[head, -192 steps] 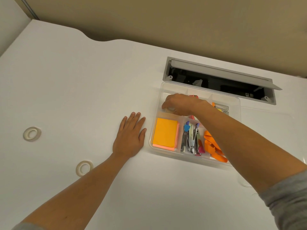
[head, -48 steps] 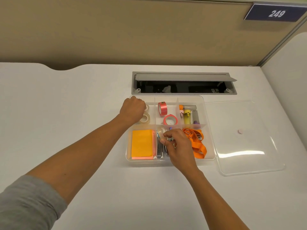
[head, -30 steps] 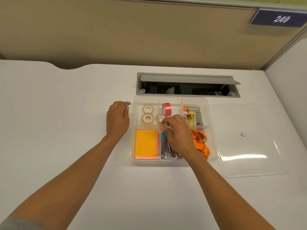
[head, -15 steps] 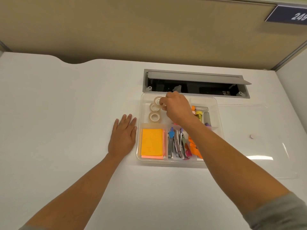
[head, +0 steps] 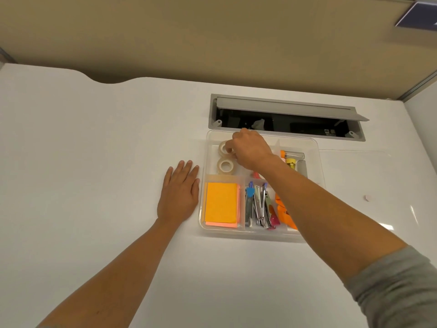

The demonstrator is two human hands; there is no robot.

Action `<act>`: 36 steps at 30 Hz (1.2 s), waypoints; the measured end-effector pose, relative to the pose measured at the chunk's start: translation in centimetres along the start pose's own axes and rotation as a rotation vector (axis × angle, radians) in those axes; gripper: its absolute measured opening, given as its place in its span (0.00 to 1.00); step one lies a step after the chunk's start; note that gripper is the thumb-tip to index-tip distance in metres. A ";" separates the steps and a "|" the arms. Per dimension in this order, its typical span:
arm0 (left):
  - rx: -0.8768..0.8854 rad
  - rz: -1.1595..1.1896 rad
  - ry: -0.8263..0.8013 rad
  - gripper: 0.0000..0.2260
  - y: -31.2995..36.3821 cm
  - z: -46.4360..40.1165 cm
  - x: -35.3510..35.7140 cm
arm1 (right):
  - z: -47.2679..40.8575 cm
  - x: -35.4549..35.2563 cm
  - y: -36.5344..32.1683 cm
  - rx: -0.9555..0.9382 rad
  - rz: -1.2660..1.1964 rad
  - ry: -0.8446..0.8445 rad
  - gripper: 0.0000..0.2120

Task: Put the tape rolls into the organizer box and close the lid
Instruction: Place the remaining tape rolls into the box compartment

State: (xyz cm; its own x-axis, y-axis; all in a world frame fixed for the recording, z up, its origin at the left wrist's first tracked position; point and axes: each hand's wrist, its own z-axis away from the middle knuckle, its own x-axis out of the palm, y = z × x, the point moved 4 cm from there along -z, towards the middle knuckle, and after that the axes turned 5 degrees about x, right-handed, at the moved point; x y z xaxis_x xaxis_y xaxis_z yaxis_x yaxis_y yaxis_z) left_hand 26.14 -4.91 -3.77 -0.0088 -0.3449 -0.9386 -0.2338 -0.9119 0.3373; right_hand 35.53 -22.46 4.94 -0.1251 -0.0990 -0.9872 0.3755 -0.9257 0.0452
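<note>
1. Head view, the box: the clear organizer box [head: 261,235] sits open on the white desk [head: 94,162], just near of the grey cable hatch [head: 286,117]. Its clear lid [head: 378,185] lies flat on the desk to the right, touching or almost touching the box.
2. Head view, the tape: two pale tape rolls are in the far-left compartment, the far roll [head: 222,147] against the far wall and the near roll [head: 224,165] lying flat just near of it. No roll shows on the bare desk.
3. Head view, the hands: the right hand [head: 250,151] reaches across the box, fingertips curled and pinching the far roll's right edge. The left hand [head: 179,195] lies spread, palm down, on the desk beside the box's left wall, holding nothing.
4. The step, as I judge it, is seating this roll. Lay it flat below the rim, clear of the divider, so nothing props the lid up.
5. Release cleanly, lifting the fingers straight up so that the near roll is not dragged along. The lid comes afterwards; the flat left hand could steady the box meanwhile.
</note>
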 end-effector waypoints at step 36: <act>-0.122 0.524 0.004 0.20 0.0 1.6 -1.6 | 21.2 0.9 9.5 0.924 -0.710 0.592 0.07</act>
State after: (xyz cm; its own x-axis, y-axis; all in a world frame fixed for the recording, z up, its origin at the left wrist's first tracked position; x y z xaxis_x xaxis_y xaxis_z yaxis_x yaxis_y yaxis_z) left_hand 24.56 -3.98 -2.37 -0.0902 -0.7616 -0.6417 -0.0841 -0.6362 0.7669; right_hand 19.49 -39.11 7.74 0.4756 0.4670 -0.7455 -0.4002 -0.6398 -0.6561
